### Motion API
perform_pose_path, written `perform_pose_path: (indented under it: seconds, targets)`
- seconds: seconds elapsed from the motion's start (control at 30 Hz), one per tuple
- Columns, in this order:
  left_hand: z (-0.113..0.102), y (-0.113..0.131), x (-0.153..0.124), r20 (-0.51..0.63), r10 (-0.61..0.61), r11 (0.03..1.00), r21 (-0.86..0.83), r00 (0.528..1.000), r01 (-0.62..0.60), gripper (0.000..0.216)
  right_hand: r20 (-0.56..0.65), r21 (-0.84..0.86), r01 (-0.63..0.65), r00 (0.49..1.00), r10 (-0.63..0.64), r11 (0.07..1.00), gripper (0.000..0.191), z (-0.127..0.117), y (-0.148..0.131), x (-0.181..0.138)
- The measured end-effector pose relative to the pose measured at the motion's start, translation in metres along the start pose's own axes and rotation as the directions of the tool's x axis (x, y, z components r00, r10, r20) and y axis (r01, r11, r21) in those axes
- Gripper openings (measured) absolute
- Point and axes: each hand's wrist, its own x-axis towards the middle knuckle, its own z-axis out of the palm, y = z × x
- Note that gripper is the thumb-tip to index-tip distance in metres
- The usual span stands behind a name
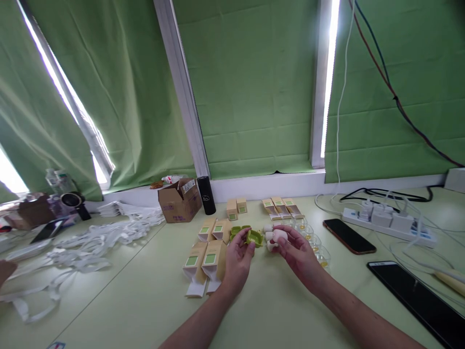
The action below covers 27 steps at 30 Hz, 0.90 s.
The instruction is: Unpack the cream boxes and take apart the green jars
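My left hand (237, 261) grips a small olive-green plastic tray (255, 237) between thumb and fingers. In my right hand (301, 256) is a small white rounded piece (280, 235), pinched by the fingertips a little to the right of the tray. More green trays (235, 230) lie just behind my left hand, partly covered by it. Similar white pieces (269, 236) rest on the table beside my right fingers. Clear round plastic cups (322, 253) with yellow bits inside stand in rows past my right hand. Open kraft paper boxes (194, 259) lie left of my left hand.
Several more kraft boxes (282, 208) stand farther back, near a black cylinder (206, 195) and a cardboard carton (179, 201). White straps (119, 237) spread over the left side. Two phones (348, 236) and a cabled power strip (388, 225) lie right. Another person's hand (6, 269) shows far left.
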Motion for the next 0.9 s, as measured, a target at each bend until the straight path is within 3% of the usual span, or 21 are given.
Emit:
perform_pose_path:
  seconds: [0.27, 0.43, 0.5, 0.6, 0.67, 0.73, 0.8, 0.9]
  targets:
    - [-0.001, -0.004, 0.0, -0.008, 0.025, 0.999, 0.04, 1.0, -0.024, 0.058, -0.006, -0.23, 0.107, 0.994, -0.112, 0.967, 0.06, -0.003, 0.002, 0.001]
    - [-0.002, -0.007, 0.0, -0.019, 0.035, 0.998, 0.043, 0.999, -0.034, 0.057, 0.032, -0.413, 0.249, 0.965, -0.26, 0.876, 0.049, -0.009, -0.007, 0.004]
    - [-0.002, -0.007, 0.0, -0.031, 0.04, 0.998, 0.054, 0.999, -0.039, 0.056, 0.081, -0.579, 0.325, 0.935, -0.345, 0.747, 0.038, -0.013, -0.013, 0.005]
    - [-0.002, -0.007, 0.0, -0.042, 0.046, 0.997, 0.068, 0.998, -0.043, 0.055, 0.249, -0.793, 0.442, 0.864, -0.437, 0.421, 0.031, -0.021, -0.023, 0.006]
    - [-0.002, -0.008, 0.0, -0.045, 0.048, 0.996, 0.071, 0.998, -0.045, 0.055, 0.376, -0.854, 0.481, 0.835, -0.401, 0.201, 0.032, -0.025, -0.026, 0.007]
    - [-0.002, -0.008, 0.0, -0.045, 0.048, 0.996, 0.072, 0.998, -0.045, 0.055, 0.441, -0.883, 0.468, 0.847, -0.296, 0.023, 0.031, -0.029, -0.028, 0.008]
    - [-0.002, -0.008, 0.0, -0.044, 0.046, 0.997, 0.071, 0.998, -0.043, 0.055, 0.44, -0.898, 0.43, 0.877, -0.194, -0.092, 0.03, -0.031, -0.028, 0.009]
    - [-0.002, -0.007, 0.0, -0.037, 0.044, 0.997, 0.068, 0.998, -0.041, 0.054, 0.415, -0.905, 0.399, 0.904, -0.101, -0.148, 0.032, -0.033, -0.027, 0.008]
